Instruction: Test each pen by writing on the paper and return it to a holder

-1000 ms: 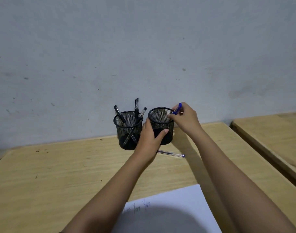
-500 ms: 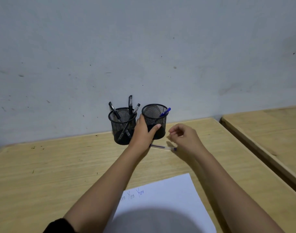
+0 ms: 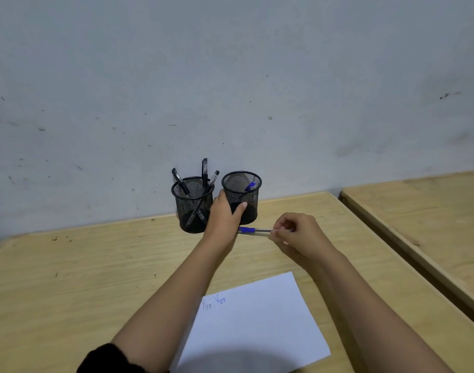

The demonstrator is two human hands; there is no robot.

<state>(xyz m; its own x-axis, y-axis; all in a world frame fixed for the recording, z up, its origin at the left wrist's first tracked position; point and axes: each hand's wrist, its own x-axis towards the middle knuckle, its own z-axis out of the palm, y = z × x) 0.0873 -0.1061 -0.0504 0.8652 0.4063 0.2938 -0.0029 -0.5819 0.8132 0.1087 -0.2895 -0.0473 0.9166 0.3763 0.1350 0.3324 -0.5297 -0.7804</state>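
Two black mesh holders stand by the wall. The left holder [image 3: 194, 208] has three dark pens [image 3: 205, 170] sticking out. The right holder [image 3: 242, 192] contains one blue-capped pen [image 3: 250, 186]. My left hand [image 3: 225, 216] grips the right holder's side from the left. On the table in front of that holder lies a clear pen with a blue cap [image 3: 253, 230], and my right hand [image 3: 298, 234] pinches its right end. A white paper [image 3: 257, 324] with blue writing near its top left lies close to me.
The wooden table [image 3: 82, 278] runs up against a grey wall. A second wooden table [image 3: 432, 224] stands to the right, with a dark gap between them.
My right hand let the blue-capped pen drop into the right holder, moved down to the table and took hold of the lying pen. My left hand stayed on the holder.
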